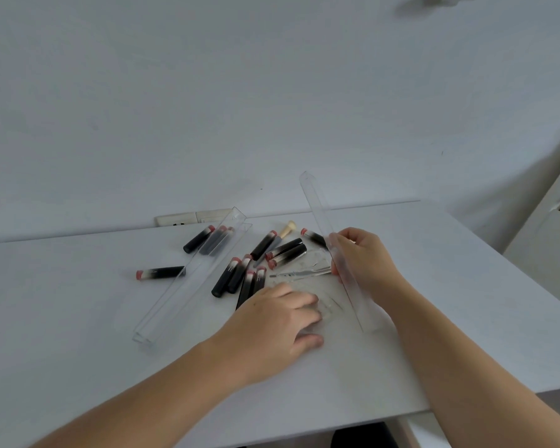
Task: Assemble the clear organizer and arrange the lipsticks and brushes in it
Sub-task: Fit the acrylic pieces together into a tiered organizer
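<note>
Several black lipsticks [286, 250] with pink ends lie scattered on the white table [78, 318]. A brush [287, 229] with a cream handle lies among them at the back. My right hand [359, 257] grips a long clear organizer panel [317, 215] and holds it tilted, its far end raised above the table. My left hand [278, 321] lies palm down on small clear organizer pieces [307, 270] in front of me; its fingers cover part of them. Another long clear panel [191, 276] lies diagonally at the left, over some lipsticks.
A white wall stands right behind the table, with a wall socket [188, 218] at the table's back edge. A pale piece of furniture [550, 221] stands at the right. The table's front edge runs close to my forearms.
</note>
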{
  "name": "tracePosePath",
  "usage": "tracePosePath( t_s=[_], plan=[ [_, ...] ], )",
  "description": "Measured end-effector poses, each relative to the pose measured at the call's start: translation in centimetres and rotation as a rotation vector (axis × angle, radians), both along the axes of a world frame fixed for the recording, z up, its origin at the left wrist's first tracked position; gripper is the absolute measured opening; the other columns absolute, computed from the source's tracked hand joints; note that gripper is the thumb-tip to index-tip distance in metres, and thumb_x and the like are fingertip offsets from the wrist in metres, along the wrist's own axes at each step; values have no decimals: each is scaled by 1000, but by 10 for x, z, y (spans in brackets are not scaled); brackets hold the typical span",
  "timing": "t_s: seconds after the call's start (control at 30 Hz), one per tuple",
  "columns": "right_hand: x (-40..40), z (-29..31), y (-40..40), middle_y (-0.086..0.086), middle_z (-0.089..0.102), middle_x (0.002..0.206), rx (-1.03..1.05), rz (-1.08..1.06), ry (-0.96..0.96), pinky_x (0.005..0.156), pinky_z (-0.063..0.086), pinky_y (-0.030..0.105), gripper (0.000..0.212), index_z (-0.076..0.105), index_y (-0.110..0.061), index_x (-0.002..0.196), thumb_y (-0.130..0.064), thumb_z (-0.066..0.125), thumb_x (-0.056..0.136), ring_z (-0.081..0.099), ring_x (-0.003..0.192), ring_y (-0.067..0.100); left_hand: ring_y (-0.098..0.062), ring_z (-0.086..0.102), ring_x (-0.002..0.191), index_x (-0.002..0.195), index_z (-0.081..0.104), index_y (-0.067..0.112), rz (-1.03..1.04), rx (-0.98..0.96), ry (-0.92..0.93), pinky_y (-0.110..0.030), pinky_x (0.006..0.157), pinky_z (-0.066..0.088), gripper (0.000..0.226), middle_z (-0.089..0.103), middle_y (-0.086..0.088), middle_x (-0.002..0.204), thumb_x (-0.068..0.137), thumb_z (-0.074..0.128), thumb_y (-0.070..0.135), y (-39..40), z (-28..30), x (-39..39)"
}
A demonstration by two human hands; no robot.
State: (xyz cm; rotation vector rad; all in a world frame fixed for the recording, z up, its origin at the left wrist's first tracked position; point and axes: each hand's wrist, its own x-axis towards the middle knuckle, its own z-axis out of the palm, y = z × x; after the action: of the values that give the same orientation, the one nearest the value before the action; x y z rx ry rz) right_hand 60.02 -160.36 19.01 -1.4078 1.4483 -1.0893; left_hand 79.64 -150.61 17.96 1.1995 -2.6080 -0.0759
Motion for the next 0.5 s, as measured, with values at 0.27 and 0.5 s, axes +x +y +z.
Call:
tracePosePath(
  t_s=[0.27, 0.5],
  plan=[
    [0, -2, 0, 9, 66, 54, -7, 16, -14, 57, 42, 35, 25, 65, -13, 81, -32, 54, 93, 50, 43, 22, -11, 35, 129, 147, 51, 28, -3, 43, -85, -28, 108, 17, 59, 52, 15, 148, 94, 61, 55, -21, 14, -8],
    [0, -3, -1, 9, 66, 53, -10, 22, -30, 58, 44, 39, 23, 66, -14, 80, -32, 56, 89, 52, 44, 22, -15, 30, 128, 146, 47, 29, 53, 161, -200, -32, 110, 17, 78, 49, 9, 133, 83, 63, 72, -27, 18, -23]
  ],
)
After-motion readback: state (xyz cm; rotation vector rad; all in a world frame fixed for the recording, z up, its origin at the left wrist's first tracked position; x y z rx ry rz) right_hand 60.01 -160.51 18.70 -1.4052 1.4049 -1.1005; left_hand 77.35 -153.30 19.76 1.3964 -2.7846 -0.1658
